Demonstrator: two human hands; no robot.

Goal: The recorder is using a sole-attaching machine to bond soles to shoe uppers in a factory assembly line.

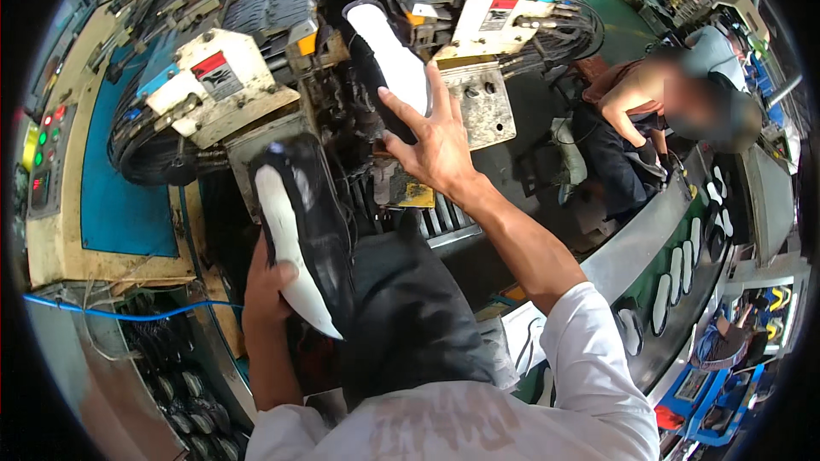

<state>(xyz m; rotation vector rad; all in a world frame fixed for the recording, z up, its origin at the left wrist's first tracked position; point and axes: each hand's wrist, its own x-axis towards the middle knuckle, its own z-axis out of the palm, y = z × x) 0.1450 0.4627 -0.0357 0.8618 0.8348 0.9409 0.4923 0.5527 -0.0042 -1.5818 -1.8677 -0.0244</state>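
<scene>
My left hand [268,280] is closed around a black shoe upper [318,196] with a white sole-shaped insole facing up, its thumb pressing on the white surface. This shoe is held tilted, left of my lap. Ahead of me, a second black shoe upper with a white insole [389,53] sits sole side up in the middle of the machine [491,21]. My right hand [437,143] reaches to its near end with the fingers spread. Fingertips touch the white insole and its right edge. The underside of both shoes is hidden.
A control panel [49,149] with lit buttons stands at left. Black shoes fill a rack [184,393] at lower left. On the right, white soles [675,277] line a conveyor [611,277], where a person [632,111] bends over. Blue crates [713,405] stand at lower right.
</scene>
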